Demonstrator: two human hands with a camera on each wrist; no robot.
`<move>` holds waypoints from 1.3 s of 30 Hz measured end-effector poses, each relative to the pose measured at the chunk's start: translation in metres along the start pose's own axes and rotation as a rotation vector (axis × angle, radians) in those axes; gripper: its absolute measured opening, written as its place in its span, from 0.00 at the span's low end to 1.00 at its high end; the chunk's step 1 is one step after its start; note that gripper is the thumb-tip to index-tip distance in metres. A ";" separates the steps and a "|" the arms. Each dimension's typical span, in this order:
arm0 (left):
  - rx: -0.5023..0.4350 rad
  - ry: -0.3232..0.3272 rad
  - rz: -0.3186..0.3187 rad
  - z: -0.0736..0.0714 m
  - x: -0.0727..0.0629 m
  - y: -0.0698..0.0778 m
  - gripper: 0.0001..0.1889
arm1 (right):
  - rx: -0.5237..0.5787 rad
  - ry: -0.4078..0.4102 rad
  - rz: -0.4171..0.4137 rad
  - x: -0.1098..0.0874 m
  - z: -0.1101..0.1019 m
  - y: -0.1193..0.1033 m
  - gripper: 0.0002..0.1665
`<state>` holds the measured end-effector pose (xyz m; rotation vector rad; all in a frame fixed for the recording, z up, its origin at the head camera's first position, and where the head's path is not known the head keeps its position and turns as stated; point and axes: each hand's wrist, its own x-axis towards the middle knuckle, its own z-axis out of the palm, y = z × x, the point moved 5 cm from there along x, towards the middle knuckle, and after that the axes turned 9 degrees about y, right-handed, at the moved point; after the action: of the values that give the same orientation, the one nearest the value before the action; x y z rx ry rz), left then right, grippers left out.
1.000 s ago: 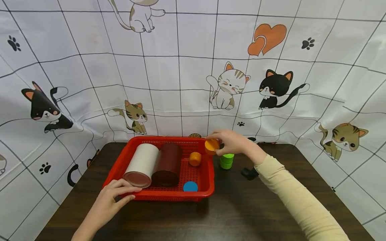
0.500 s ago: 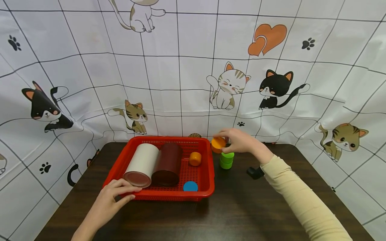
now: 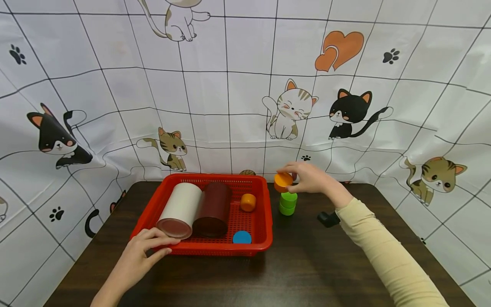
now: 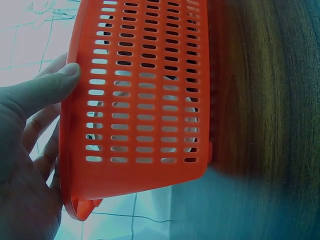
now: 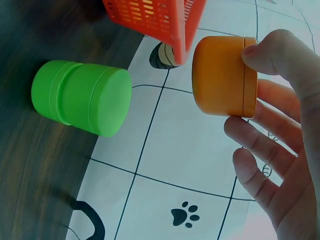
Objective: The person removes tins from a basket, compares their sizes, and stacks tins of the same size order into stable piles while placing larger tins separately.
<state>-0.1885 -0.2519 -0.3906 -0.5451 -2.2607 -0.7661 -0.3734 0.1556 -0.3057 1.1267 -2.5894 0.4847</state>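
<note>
My right hand [image 3: 308,178] pinches a small orange lidded jar [image 5: 220,75] by its lid, thumb on one side and fingers on the other. The jar hangs in the air close over a green stack [image 5: 80,95] that looks like two small jars, standing right of the basket. My left hand [image 3: 138,255] grips the near left rim of a red plastic basket [image 4: 145,180], thumb outside and fingers over the edge. Inside the basket lie a white cylinder [image 3: 182,207], a dark brown cylinder [image 3: 215,204], another orange jar [image 3: 248,202] and a blue round-topped piece [image 3: 242,237].
The dark wooden table [image 3: 307,264] carries the basket and the green stack. A white sheet [image 3: 245,98] printed with cats and grid lines hangs behind and at both sides. A black object [image 3: 328,219] shows beneath the right wrist.
The right hand has carried the orange jar rightward from above the basket's right rim to above the green stack. The left hand and the basket have stayed in place.
</note>
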 end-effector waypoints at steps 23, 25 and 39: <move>0.035 -0.001 0.008 0.001 0.000 0.004 0.26 | 0.003 0.039 -0.003 -0.011 0.003 0.020 0.29; 0.060 -0.004 -0.012 0.000 0.000 0.002 0.26 | 0.005 0.034 0.006 -0.012 0.004 0.022 0.29; 0.045 0.098 -0.097 -0.026 -0.010 -0.024 0.24 | 0.008 0.029 0.009 -0.013 0.006 0.026 0.29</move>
<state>-0.1833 -0.2882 -0.3907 -0.3708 -2.2210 -0.7704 -0.3848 0.1786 -0.3210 1.1022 -2.5710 0.5106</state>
